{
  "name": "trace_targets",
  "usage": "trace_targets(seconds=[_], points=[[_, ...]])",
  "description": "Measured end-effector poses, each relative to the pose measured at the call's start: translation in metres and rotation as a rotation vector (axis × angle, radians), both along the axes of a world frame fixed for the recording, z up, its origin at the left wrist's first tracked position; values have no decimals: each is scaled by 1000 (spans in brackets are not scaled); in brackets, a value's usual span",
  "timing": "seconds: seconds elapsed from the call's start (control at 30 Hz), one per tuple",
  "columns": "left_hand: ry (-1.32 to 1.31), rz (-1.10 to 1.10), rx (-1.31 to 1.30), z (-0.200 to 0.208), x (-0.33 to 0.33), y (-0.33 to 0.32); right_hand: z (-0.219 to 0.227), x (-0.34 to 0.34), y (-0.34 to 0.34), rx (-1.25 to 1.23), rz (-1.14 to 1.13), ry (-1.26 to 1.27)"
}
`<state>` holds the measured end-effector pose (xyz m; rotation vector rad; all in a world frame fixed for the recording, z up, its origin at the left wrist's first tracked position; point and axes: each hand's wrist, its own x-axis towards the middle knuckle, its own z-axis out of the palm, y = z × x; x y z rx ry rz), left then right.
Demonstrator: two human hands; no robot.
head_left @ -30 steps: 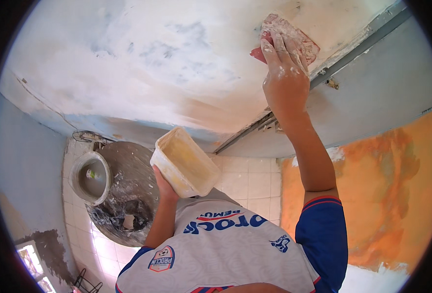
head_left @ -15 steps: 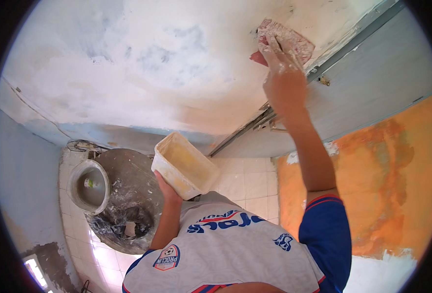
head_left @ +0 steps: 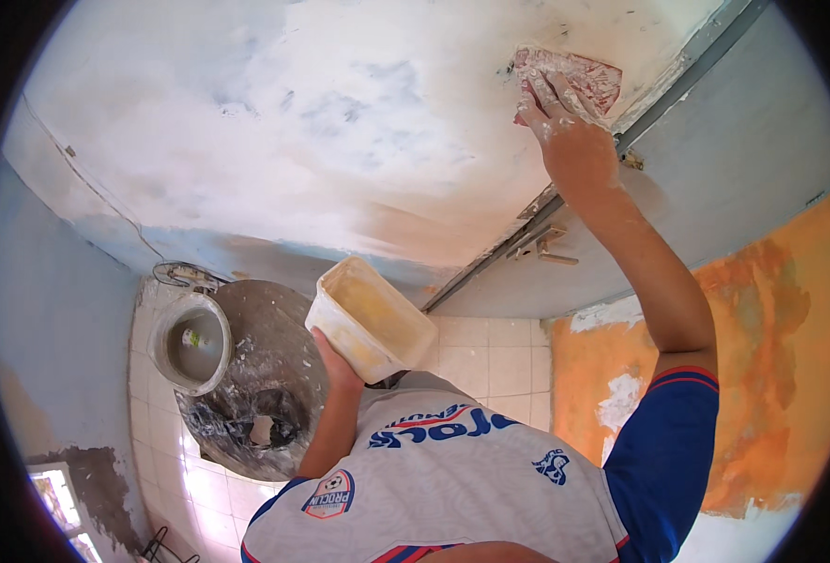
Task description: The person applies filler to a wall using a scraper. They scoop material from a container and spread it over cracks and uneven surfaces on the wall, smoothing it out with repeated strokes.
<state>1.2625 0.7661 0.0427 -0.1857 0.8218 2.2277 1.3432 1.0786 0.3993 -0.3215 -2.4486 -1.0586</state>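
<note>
My right hand [head_left: 579, 155], its fingers smeared with white paste, grips a reddish flat putty spreader [head_left: 598, 83]. The spreader lies against the patchy white wall [head_left: 236, 159], close beside the grey door frame [head_left: 696, 75]. My left hand [head_left: 340, 368] holds a white rectangular plastic tub [head_left: 344, 340] by its side in front of my body. Yellowish residue coats the inside of the tub, and its opening faces up. Some of the left fingers are hidden under the tub.
A grey door with a metal handle [head_left: 555, 249] stands right of the wall, and an orange patchy wall [head_left: 640, 366] beyond it. At left, a round stained table [head_left: 279, 328] carries a round bucket [head_left: 222, 371] and a crumpled black plastic bag [head_left: 288, 413]. A cable [head_left: 91, 183] runs down the wall.
My right hand and the spreader have shifted a little to the right along the wall, and the elbow has swung outward. The whole view has moved slightly. My left hand keeps the tub.
</note>
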Motion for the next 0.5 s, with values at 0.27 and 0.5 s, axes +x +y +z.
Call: trace_targets(seconds=[0.27, 0.5], points=[[-83, 27, 83, -12, -6, -12, -14, 20, -14, 50, 221, 223], [-100, -41, 61, -6, -7, -7, -35, -1, 14, 85, 182, 152]])
